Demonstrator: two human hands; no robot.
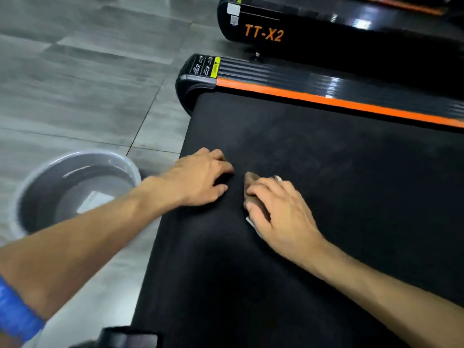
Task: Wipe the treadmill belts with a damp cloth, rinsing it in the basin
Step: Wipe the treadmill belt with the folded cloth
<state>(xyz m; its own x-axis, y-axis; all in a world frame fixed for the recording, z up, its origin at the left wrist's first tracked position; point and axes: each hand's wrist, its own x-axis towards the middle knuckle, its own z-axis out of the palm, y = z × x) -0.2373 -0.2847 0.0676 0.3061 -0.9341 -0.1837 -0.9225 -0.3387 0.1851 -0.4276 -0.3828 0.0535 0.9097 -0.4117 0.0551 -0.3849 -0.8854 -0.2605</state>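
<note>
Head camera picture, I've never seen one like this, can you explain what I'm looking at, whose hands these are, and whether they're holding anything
There is one picture, taken by a camera worn on a person's head, looking down at their own two bare hands. No robot is involved. The big black surface is a treadmill belt, edged by an orange stripe. The left hand rests on the belt near its end, fingers curled; nothing shows in it. The right hand lies beside it, and small pale edges peeking from under it may be the cloth, though that is unclear. On the tiled floor to the left stands a grey basin holding water. A second treadmill, marked TT-X2, sits behind.
</note>
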